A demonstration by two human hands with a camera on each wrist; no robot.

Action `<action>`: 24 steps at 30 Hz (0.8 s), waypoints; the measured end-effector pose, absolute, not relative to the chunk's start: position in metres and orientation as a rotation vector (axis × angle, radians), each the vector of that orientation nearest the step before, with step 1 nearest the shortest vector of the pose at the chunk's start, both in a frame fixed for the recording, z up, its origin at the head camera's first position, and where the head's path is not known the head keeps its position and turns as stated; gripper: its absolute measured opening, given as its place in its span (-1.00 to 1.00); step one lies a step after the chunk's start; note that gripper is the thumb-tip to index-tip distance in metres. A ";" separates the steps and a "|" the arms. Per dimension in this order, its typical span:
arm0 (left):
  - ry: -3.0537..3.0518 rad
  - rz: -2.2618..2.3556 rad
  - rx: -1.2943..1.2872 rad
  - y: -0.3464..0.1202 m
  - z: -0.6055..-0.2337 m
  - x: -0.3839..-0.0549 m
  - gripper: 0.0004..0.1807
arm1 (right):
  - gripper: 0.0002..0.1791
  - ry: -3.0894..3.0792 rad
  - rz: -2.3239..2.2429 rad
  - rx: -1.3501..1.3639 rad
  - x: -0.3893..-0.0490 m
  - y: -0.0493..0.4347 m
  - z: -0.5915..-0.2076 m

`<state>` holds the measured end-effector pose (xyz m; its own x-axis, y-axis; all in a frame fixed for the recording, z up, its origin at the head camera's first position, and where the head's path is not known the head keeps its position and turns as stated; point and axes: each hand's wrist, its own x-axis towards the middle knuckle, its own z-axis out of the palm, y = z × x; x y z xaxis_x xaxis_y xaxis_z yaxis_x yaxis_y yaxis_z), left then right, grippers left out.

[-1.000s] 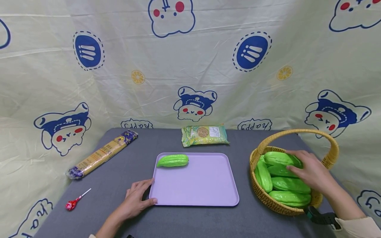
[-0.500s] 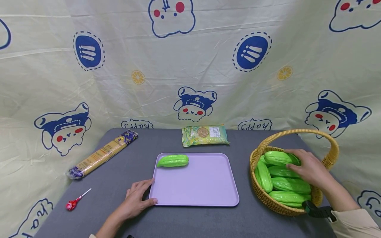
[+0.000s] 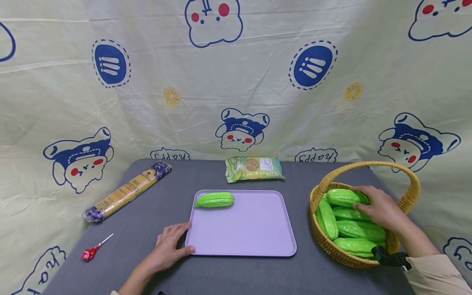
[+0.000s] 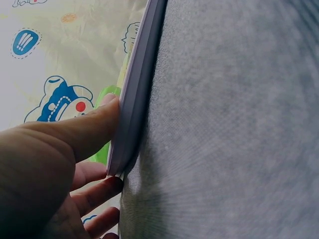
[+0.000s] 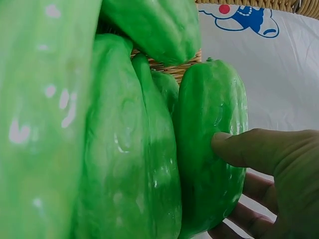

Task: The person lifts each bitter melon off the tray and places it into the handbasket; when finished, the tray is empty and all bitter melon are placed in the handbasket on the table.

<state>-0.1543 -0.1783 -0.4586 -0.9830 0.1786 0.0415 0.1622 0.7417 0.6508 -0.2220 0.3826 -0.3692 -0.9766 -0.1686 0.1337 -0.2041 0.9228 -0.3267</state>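
Note:
A pale purple tray (image 3: 240, 229) lies on the table with one green ribbed gourd (image 3: 214, 200) near its far left corner. My left hand (image 3: 170, 247) holds the tray's near left corner. The thumb is over the rim and the fingers are at the left side, also seen in the left wrist view. On the right, a woven basket (image 3: 321, 242) with an arched handle holds several more green gourds (image 3: 360, 230). My right hand (image 3: 383, 208) grips the rearmost gourd (image 5: 212, 144); in the right wrist view its thumb presses one side and the fingers wrap the other, partly hidden.
A long packet of noodles (image 3: 127, 191) lies at the left, with a red lollipop (image 3: 89, 253) nearer me. Behind the tray is a green and yellow packet (image 3: 254, 168). The basket's handle (image 3: 368, 164) arches above and behind my right hand.
My right hand has shifted slightly left, and the gourd under it has moved a little left too. The left hand and the tray stay where they were.

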 end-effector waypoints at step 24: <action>2.905 1.100 0.284 -0.178 -0.458 -0.154 -0.23 | -0.44 -2.961 0.512 0.358 -0.229 0.384 -0.374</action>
